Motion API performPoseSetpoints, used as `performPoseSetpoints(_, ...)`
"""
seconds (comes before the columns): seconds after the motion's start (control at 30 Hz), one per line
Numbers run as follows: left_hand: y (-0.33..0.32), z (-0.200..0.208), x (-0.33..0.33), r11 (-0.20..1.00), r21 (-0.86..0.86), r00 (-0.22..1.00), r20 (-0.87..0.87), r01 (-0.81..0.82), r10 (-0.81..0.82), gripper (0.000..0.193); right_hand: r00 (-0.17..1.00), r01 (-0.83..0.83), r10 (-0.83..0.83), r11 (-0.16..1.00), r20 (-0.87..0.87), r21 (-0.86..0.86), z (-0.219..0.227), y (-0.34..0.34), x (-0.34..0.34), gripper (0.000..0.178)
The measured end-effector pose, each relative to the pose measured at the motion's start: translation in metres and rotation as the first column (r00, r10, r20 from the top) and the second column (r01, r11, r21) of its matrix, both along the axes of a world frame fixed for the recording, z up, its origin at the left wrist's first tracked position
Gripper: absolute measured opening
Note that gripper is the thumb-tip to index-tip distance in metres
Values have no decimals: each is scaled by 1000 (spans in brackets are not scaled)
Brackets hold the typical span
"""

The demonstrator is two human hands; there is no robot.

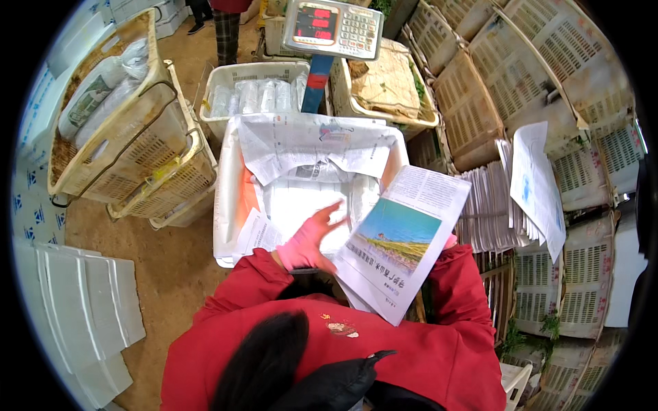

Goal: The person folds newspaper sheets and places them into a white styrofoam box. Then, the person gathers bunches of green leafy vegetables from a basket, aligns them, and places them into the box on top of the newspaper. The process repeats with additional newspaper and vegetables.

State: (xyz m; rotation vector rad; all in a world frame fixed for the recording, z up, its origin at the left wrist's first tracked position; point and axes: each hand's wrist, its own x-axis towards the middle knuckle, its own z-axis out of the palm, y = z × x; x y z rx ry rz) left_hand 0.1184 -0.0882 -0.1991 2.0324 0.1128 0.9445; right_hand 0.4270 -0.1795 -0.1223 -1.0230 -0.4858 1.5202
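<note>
The printed newspaper (404, 236) slants just right of the left hand (305, 241), its fingers spread apart above the white box (225, 229); the right hand (450, 241), mostly hidden, is at the newspaper's right edge; its grip I cannot tell.

Left hand (312, 241) partly covered in pink, its fingers (327, 213) spread apart and slightly curved, red-sleeved left forearm (248, 279) angled inward, right arm (464, 291) bent, right hand (450, 241) mostly hidden.

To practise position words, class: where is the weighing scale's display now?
In the head view, the display is at top centre, on a blue post beyond the newspaper-lined box.
</note>
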Motion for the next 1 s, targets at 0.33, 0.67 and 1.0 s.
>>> performPoseSetpoints(0.33, -101, -9, 110, 711, -698, 982, 68, -79, 176, 38, 348, -90, -330, 920, 877, 382, -39, 4, -7, 29)
performPoseSetpoints(0.67, -25, 79, 139, 587, -804, 995, -55, -96, 87, 53, 965, 95, -176, 925, 193, 369, 56, -3, 3, 31)
performPoseSetpoints(1.0, 28, 23, 148, 551, -786, 849, 65, -280, 524, 57, -15, -534, -439, 763, 899, 364, 110, -46, 13, 64)
